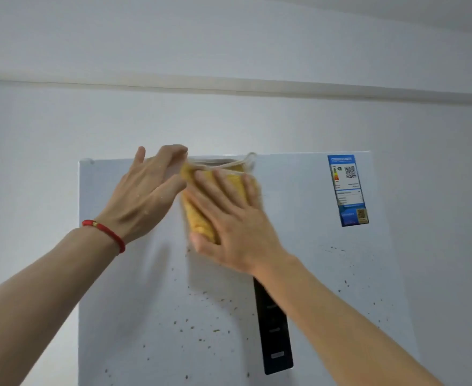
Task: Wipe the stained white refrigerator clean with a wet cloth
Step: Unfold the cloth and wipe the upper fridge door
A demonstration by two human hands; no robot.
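Observation:
The white refrigerator [134, 274] fills the lower middle of the head view, its door dotted with several small brown specks below my hands. A yellow cloth [198, 215] lies flat against the door near its top edge. My right hand [229, 218] presses on the cloth with straight, spread fingers. My left hand [148, 190], with a red bracelet at the wrist, pinches the cloth's upper left corner between thumb and fingers. Part of the cloth is hidden under my right hand.
A blue energy label [347, 190] is stuck at the door's upper right. A black vertical panel [273, 330] runs down the door under my right forearm. Behind the refrigerator stands a pale wall [229, 51] with a horizontal ledge.

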